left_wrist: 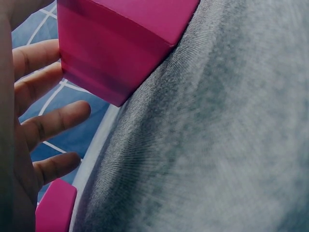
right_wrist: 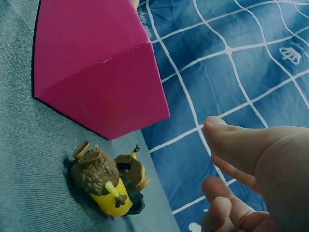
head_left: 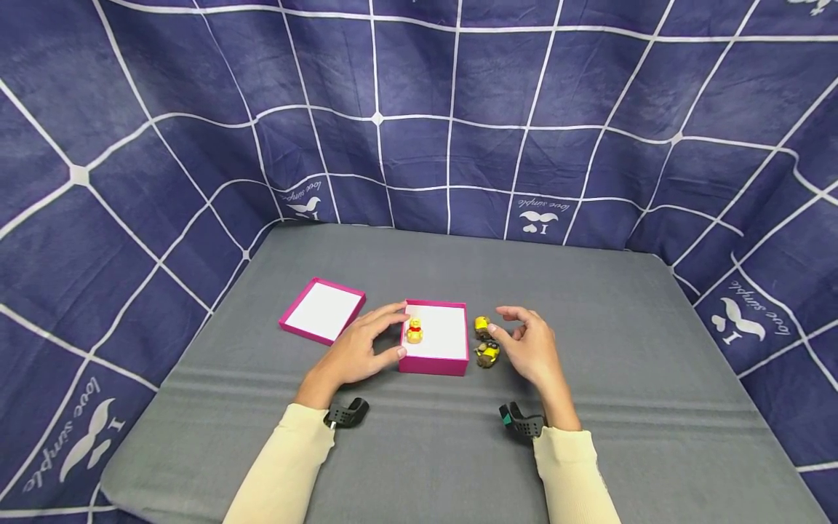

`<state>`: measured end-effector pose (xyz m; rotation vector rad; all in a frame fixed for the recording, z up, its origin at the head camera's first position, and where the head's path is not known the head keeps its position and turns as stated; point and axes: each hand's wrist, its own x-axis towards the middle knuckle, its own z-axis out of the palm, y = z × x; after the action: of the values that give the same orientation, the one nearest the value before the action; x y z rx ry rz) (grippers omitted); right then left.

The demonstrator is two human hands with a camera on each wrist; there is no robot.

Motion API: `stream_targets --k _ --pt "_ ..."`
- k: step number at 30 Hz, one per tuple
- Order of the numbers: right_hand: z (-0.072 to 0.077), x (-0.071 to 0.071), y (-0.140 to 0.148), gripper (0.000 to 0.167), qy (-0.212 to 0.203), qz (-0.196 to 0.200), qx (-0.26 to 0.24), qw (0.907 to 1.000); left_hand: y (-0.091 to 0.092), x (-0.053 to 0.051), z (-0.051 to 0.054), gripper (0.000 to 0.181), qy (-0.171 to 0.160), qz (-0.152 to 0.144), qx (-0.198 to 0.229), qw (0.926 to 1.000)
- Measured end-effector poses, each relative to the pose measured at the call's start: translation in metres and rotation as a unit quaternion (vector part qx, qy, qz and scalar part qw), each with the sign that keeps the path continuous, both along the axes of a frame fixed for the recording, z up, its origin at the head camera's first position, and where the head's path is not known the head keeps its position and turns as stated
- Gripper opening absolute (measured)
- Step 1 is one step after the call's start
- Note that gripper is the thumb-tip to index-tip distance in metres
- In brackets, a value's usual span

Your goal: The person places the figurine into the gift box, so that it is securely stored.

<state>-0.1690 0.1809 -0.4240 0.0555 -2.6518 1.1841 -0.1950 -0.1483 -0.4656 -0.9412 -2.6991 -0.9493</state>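
A pink box [head_left: 434, 365] with a white inside stands on the grey table. In it, near the left wall, is a small yellow bear figurine [head_left: 414, 332] with a red top. My left hand [head_left: 358, 348] is spread along the box's left side, its fingers mostly straight; in the left wrist view some fingertips meet the pink wall. Just right of the box lie two small yellow-and-brown figurines, the farther one [head_left: 482, 326] and the nearer one [head_left: 487, 354]. Beside and above them hovers my right hand [head_left: 532, 348], fingers loosely bent, holding nothing.
The pink lid [head_left: 322, 311], white inside facing up, lies left of the box behind my left hand. A blue cloth with white grid lines [head_left: 419, 153] hangs around the back and sides of the grey table [head_left: 432, 458].
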Motion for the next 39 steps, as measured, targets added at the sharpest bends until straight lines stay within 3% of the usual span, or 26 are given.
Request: stream_targets --k 12,17,39 --pt "-0.009 0.007 0.006 0.037 -0.028 0.01 0.005 0.9996 0.001 0.0 -0.001 0.062 -0.003 -0.004 0.001 1.0" --pt "-0.013 0.008 0.009 0.037 -0.057 0.024 0.013 0.998 0.002 0.0 -0.002 0.062 -0.001 -0.01 0.002 0.9999" --pt "-0.022 0.007 0.013 0.047 -0.13 0.084 -0.027 0.9875 0.0 -0.001 0.001 0.062 0.002 -0.01 0.002 0.9999"
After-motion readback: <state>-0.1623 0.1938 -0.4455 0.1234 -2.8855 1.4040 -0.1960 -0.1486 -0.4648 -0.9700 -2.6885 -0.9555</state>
